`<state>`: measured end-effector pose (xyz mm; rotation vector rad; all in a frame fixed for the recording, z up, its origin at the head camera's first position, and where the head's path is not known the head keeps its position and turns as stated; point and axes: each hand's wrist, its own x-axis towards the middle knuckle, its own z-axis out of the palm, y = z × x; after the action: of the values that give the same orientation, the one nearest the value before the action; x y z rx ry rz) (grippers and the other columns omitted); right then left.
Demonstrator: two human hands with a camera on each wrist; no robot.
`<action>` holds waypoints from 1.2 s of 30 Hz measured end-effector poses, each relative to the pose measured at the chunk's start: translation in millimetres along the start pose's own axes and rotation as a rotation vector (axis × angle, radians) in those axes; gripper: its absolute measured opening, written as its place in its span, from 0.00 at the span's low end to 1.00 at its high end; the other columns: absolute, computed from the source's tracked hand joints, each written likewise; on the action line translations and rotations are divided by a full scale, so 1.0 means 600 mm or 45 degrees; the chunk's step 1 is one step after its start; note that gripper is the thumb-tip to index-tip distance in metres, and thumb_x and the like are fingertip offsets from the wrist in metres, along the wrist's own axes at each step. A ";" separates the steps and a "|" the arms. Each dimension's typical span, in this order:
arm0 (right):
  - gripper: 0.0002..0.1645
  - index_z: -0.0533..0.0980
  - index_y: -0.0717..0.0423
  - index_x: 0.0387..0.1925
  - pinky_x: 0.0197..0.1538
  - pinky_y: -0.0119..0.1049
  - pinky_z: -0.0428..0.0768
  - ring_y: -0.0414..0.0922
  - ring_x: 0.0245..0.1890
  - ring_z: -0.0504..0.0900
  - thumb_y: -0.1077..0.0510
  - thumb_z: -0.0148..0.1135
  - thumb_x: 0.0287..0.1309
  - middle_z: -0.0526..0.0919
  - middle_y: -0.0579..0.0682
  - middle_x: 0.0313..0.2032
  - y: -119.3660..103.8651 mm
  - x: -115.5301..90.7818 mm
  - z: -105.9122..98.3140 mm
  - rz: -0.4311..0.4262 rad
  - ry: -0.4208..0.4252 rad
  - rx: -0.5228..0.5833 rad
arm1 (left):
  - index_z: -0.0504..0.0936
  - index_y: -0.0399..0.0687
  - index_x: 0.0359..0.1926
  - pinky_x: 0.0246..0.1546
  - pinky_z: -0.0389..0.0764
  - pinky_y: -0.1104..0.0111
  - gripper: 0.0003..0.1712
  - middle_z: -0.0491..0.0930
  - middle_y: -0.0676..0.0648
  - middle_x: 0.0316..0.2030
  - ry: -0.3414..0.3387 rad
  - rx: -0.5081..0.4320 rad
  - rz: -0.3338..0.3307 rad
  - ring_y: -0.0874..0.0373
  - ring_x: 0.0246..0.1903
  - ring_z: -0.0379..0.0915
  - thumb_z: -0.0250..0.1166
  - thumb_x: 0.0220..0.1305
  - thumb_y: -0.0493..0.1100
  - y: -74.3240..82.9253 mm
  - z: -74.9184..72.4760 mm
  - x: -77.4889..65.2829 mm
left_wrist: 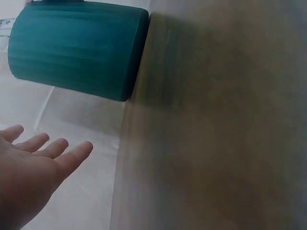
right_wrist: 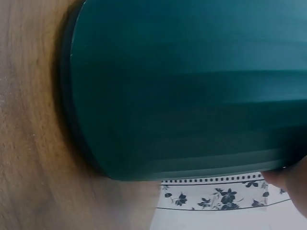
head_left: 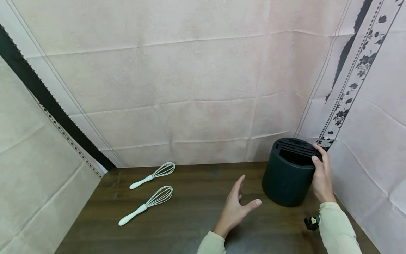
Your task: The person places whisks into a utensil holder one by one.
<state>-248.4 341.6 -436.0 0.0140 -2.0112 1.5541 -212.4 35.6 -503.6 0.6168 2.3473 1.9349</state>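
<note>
A dark green, round knife holder (head_left: 287, 183) stands upright on the wooden table at the right, its top part slotted and part open hollow. My right hand (head_left: 323, 176) holds it at the right side of its upper rim, thumb near the opening and fingers toward the back. In the right wrist view the holder's wall (right_wrist: 192, 96) fills most of the picture, with a bit of the hand at the lower right. My left hand (head_left: 234, 208) hovers left of the holder, fingers spread and holding nothing; the left wrist view shows its palm (left_wrist: 29, 177) apart from the holder.
Two white whisks lie at the left of the table (head_left: 190, 225): one whisk (head_left: 152, 175) farther back, the other whisk (head_left: 146, 205) nearer. Pale cloth walls (head_left: 190, 84) rise behind and on both sides, the right one close beside the holder. A small black device (head_left: 312, 223) sits at the right wrist.
</note>
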 end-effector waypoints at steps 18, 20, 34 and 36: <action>0.34 0.63 0.63 0.77 0.63 0.28 0.73 0.41 0.65 0.73 0.61 0.31 0.75 0.67 0.52 0.73 -0.012 -0.033 0.042 -0.099 -0.180 0.620 | 0.46 0.91 0.79 0.69 0.65 0.32 0.60 0.51 0.60 0.82 0.079 0.092 -0.096 0.43 0.79 0.54 0.78 0.57 0.67 0.027 0.035 0.030; 0.34 0.63 0.63 0.77 0.64 0.27 0.72 0.41 0.67 0.72 0.58 0.32 0.76 0.66 0.51 0.74 -0.012 -0.038 0.052 -0.121 -0.194 0.603 | 0.44 0.92 0.79 0.68 0.65 0.31 0.62 0.50 0.59 0.83 0.089 0.103 -0.103 0.43 0.79 0.53 0.79 0.55 0.69 0.031 0.035 0.031; 0.32 0.68 0.64 0.73 0.72 0.29 0.61 0.45 0.74 0.64 0.55 0.33 0.76 0.69 0.55 0.73 -0.031 -0.069 0.132 -0.228 -0.199 0.462 | 0.32 0.84 0.82 0.75 0.62 0.43 0.82 0.42 0.63 0.83 0.223 0.116 0.064 0.57 0.80 0.47 0.86 0.42 0.67 0.034 0.034 0.034; 0.32 0.69 0.65 0.72 0.73 0.31 0.59 0.45 0.74 0.64 0.56 0.34 0.76 0.70 0.56 0.73 -0.036 -0.077 0.141 -0.238 -0.174 0.438 | 0.33 0.82 0.83 0.76 0.61 0.44 0.83 0.43 0.63 0.82 0.240 0.111 0.089 0.57 0.80 0.47 0.87 0.42 0.66 0.032 0.032 0.033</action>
<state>-240.3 244.2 -450.0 0.4409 -1.7586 1.7938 -219.8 62.7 -485.0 0.5518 2.5672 2.0108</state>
